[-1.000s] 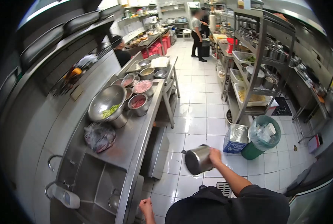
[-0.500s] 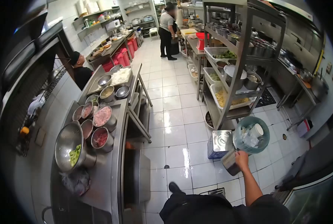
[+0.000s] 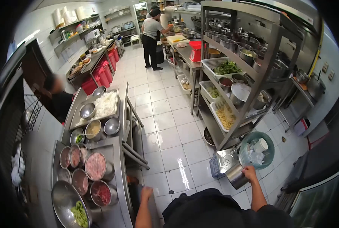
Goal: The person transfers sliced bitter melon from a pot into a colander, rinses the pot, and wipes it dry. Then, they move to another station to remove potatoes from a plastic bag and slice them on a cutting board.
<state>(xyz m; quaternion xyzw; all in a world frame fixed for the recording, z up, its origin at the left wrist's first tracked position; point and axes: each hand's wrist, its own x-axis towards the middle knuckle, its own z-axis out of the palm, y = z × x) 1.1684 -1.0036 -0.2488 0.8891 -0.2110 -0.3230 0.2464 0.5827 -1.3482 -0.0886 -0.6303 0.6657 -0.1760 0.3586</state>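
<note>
My right hand [image 3: 250, 173] grips the rim of a stainless steel pot [image 3: 236, 176] hanging low at my right side. The pot is tilted and its inside is hidden from me. Just beyond it stand a square metal tin [image 3: 226, 159] and a round bin with a greenish liner [image 3: 269, 157], holding a white cup and crumpled plastic. My left hand [image 3: 146, 193] is closed in a loose fist with nothing visible in it, beside the edge of the steel counter [image 3: 118, 167].
Steel pots of raw meat [image 3: 96, 166], a large bowl with green vegetables [image 3: 68, 201] and a tray of white food [image 3: 105, 106] crowd the left counter. A rack with baskets [image 3: 230, 64] stands to the right. One person [image 3: 152, 38] works ahead; another person [image 3: 59, 98] is at left.
My left hand has come into view by the counter. The view has shifted forward and to the left. My right hand still holds the pot, and the person ahead now reaches over the worktable.
</note>
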